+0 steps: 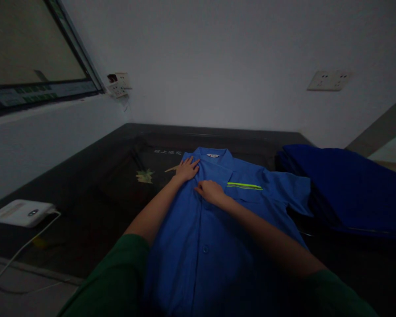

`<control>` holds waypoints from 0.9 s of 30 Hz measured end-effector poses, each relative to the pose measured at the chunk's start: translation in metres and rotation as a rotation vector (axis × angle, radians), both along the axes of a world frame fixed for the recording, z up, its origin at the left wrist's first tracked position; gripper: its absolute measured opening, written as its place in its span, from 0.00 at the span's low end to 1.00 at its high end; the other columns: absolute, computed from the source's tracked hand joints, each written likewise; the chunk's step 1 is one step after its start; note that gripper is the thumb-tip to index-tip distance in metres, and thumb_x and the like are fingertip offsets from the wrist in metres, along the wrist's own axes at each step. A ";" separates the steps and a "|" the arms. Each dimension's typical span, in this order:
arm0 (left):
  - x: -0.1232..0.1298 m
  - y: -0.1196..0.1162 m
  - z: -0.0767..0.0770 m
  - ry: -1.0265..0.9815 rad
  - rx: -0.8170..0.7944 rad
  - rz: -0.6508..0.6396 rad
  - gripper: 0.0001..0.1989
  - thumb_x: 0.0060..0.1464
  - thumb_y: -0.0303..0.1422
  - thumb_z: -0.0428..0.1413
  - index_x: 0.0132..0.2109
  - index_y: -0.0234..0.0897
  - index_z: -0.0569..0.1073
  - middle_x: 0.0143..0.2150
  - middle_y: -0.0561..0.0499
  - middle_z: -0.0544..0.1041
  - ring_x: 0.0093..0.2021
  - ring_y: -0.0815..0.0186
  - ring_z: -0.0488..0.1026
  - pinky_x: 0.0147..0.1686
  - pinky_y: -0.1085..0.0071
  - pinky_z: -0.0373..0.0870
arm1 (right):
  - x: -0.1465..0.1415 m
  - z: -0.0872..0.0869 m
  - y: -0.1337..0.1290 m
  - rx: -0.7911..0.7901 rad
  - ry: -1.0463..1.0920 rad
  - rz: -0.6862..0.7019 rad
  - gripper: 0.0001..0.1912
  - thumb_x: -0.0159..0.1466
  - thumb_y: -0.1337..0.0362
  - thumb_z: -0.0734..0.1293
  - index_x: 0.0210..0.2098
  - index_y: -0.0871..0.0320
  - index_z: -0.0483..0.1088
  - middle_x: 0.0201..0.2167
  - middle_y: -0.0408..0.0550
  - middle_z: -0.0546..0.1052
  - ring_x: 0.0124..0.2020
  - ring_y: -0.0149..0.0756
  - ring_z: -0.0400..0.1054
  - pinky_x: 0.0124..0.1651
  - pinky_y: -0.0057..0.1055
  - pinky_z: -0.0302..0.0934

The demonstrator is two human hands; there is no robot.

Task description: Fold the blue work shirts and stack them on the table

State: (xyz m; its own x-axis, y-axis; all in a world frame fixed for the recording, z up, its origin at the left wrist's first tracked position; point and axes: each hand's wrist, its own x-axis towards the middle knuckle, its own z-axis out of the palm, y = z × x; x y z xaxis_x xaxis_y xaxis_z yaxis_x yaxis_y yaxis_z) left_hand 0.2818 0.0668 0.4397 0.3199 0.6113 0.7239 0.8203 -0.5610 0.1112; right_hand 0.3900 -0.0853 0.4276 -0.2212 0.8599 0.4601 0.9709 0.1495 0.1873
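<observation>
A blue short-sleeved work shirt (231, 246) lies spread on a dark table, with its collar at the far end and its buttoned front facing up. Bright yellow-green trim (244, 186) runs along the chest pocket on the right side. My left hand (187, 169) rests flat on the upper left of the shirt, fingers spread, just below the collar. Close beside it, my right hand (210, 190) is closed with curled fingers at the front placket, gripping the cloth there. The shirt's left sleeve is folded out of sight, and its hem runs out of view.
A pile of darker blue folded cloth (353, 189) lies on the right of the dark table (95, 176). A white device (21, 213) with a white cable sits at the left edge. Wall sockets (329, 81) and a window (36, 44) are beyond.
</observation>
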 end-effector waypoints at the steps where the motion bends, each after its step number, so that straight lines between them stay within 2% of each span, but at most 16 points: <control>1: 0.000 0.000 -0.001 0.002 -0.008 0.001 0.27 0.64 0.45 0.40 0.68 0.48 0.55 0.71 0.49 0.50 0.69 0.54 0.49 0.65 0.51 0.46 | 0.001 0.003 0.001 -0.010 0.003 0.012 0.19 0.69 0.55 0.57 0.42 0.58 0.75 0.41 0.56 0.79 0.43 0.44 0.74 0.43 0.34 0.65; 4: -0.001 0.000 -0.002 0.015 -0.017 0.001 0.29 0.63 0.49 0.41 0.68 0.49 0.53 0.72 0.49 0.48 0.70 0.54 0.46 0.65 0.51 0.45 | 0.004 0.014 0.011 0.098 0.007 0.080 0.20 0.71 0.58 0.53 0.44 0.59 0.75 0.44 0.55 0.78 0.46 0.42 0.73 0.47 0.35 0.64; 7: -0.001 0.000 -0.003 0.028 -0.004 0.003 0.30 0.63 0.47 0.42 0.69 0.49 0.50 0.72 0.47 0.47 0.70 0.54 0.46 0.66 0.51 0.44 | 0.010 0.020 0.026 0.241 -0.051 0.149 0.19 0.71 0.61 0.54 0.53 0.59 0.70 0.56 0.55 0.71 0.58 0.41 0.64 0.58 0.38 0.58; 11: 0.001 0.003 -0.003 -0.033 -0.021 0.003 0.30 0.64 0.46 0.38 0.70 0.45 0.48 0.71 0.47 0.48 0.70 0.57 0.46 0.66 0.51 0.44 | 0.036 0.011 0.043 0.213 -0.098 0.067 0.26 0.70 0.53 0.55 0.64 0.55 0.58 0.67 0.55 0.56 0.67 0.48 0.47 0.64 0.55 0.46; 15: 0.003 0.006 -0.003 -0.071 -0.028 0.008 0.29 0.64 0.45 0.36 0.69 0.45 0.51 0.71 0.48 0.48 0.70 0.57 0.46 0.66 0.51 0.43 | 0.059 0.002 0.039 0.202 -0.103 0.046 0.29 0.70 0.49 0.53 0.67 0.51 0.52 0.68 0.54 0.53 0.68 0.48 0.45 0.64 0.56 0.44; 17: 0.003 0.006 -0.003 -0.083 -0.025 0.013 0.29 0.64 0.46 0.37 0.69 0.45 0.52 0.71 0.48 0.49 0.70 0.57 0.45 0.66 0.50 0.43 | 0.060 0.001 0.029 0.224 -0.093 0.045 0.29 0.69 0.50 0.55 0.66 0.53 0.54 0.67 0.56 0.56 0.67 0.48 0.48 0.64 0.54 0.46; 19: 0.003 0.006 -0.003 -0.087 -0.028 0.019 0.29 0.64 0.46 0.37 0.69 0.45 0.52 0.71 0.48 0.48 0.70 0.56 0.45 0.66 0.50 0.43 | 0.053 0.003 0.017 0.269 -0.066 0.074 0.25 0.69 0.54 0.58 0.61 0.57 0.62 0.62 0.57 0.64 0.63 0.46 0.56 0.62 0.47 0.52; 22: 0.003 0.005 -0.004 -0.083 -0.034 0.020 0.29 0.64 0.46 0.37 0.69 0.44 0.52 0.71 0.47 0.48 0.70 0.56 0.45 0.66 0.51 0.43 | 0.031 0.003 -0.002 0.253 -0.011 0.147 0.17 0.69 0.57 0.57 0.46 0.59 0.73 0.47 0.55 0.76 0.50 0.40 0.68 0.52 0.35 0.61; 24: 0.002 0.005 -0.004 -0.080 -0.025 0.016 0.29 0.64 0.46 0.37 0.69 0.44 0.53 0.71 0.47 0.48 0.70 0.55 0.45 0.66 0.51 0.43 | 0.015 0.003 -0.010 0.161 0.012 0.136 0.21 0.69 0.51 0.56 0.37 0.58 0.75 0.38 0.53 0.78 0.41 0.40 0.72 0.44 0.32 0.63; 25: 0.002 0.005 -0.004 -0.078 -0.020 0.016 0.29 0.64 0.46 0.37 0.68 0.44 0.53 0.71 0.47 0.49 0.70 0.55 0.45 0.66 0.51 0.43 | 0.008 0.002 -0.011 0.122 0.022 0.116 0.23 0.68 0.48 0.57 0.35 0.58 0.75 0.35 0.53 0.78 0.39 0.41 0.73 0.42 0.33 0.64; 27: 0.002 0.004 -0.004 -0.074 -0.016 0.023 0.29 0.64 0.46 0.37 0.68 0.44 0.53 0.71 0.47 0.49 0.70 0.55 0.45 0.66 0.51 0.43 | -0.002 0.002 -0.009 0.092 0.052 0.097 0.21 0.65 0.47 0.61 0.40 0.59 0.73 0.35 0.54 0.79 0.39 0.43 0.73 0.40 0.33 0.64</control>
